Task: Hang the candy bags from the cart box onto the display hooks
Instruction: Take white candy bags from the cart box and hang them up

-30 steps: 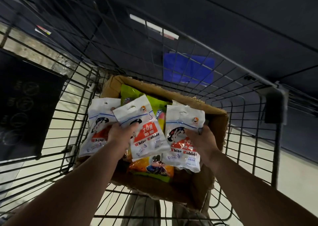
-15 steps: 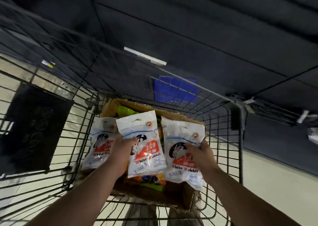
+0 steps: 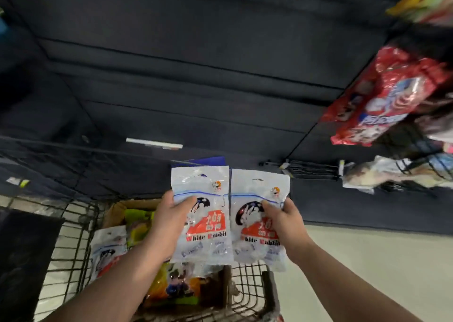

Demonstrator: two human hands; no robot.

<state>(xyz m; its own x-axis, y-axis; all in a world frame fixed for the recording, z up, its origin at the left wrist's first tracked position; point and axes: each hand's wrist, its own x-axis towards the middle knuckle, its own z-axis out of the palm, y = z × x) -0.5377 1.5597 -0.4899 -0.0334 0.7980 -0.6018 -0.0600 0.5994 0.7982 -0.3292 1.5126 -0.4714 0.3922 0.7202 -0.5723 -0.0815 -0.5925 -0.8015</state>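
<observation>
Head view: my left hand [image 3: 169,226] has its grip closed on one White Rabbit bag [image 3: 202,217], my right hand [image 3: 285,226] on another [image 3: 257,223], side by side above the cart box [image 3: 117,209]; a third bag [image 3: 107,250] lies in it.

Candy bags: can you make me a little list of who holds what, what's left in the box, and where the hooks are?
left hand: holds one white candy bag
right hand: holds a second white bag
box: in the cart; one more white bag and colourful bags inside
hooks: empty, up and to the right
red bag: already hanging, far right
</observation>
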